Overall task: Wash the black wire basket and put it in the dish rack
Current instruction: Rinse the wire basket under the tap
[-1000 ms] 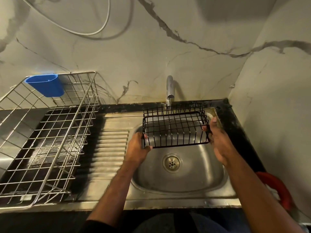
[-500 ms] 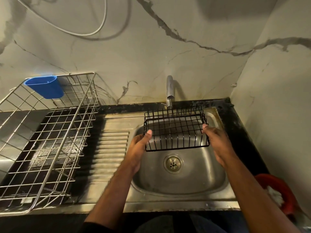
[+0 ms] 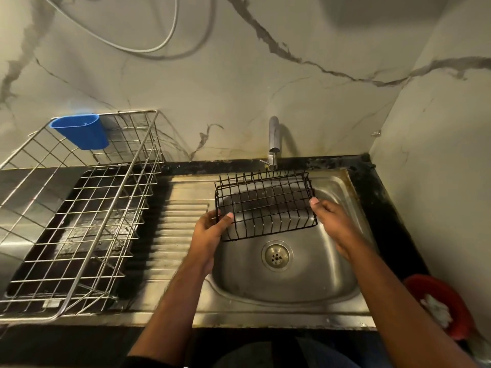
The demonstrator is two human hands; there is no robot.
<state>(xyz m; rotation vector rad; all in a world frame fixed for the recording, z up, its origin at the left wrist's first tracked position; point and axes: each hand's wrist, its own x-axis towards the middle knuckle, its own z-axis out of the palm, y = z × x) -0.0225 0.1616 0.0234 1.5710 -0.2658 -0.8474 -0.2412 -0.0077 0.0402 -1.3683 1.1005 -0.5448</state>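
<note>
Nearest the camera, two bare forearms reach up from six o'clock over the front lip of the steel sink (image 3: 292, 312). At about four o'clock, low in the corner, a red bowl (image 3: 449, 296) sits with something white inside it.

The left hand (image 3: 210, 235) grips the black wire basket (image 3: 265, 205) at its near-left corner, thumb hooked over the front wires and fingers curled behind the side. The right hand (image 3: 334, 221) is at the basket's right end, its thumb tip touching the wires near the upper right corner; whether the fingers close on the wire cannot be told, since they lie behind the hand. The basket hangs over the sink bowl, above and beyond the drain (image 3: 276, 255), tilted so its open grid faces the camera.

At nine o'clock from the basket, the ribbed drainboard (image 3: 180, 224) runs beside the bowl. Farther left, the dish rack (image 3: 79, 208) of silvery wire stands on the dark worktop (image 3: 24, 179), well apart from the basket. A blue plastic cup (image 3: 82, 131) hangs on the rack's far rim at about ten o'clock.

At twelve o'clock, just behind the basket, the tap (image 3: 273, 139) rises from the back edge, its spout pointing down at the basket's rear wires. Beyond it is the veined marble wall (image 3: 265, 75), with a pale hose (image 3: 159, 46) looping across near eleven o'clock.
</note>
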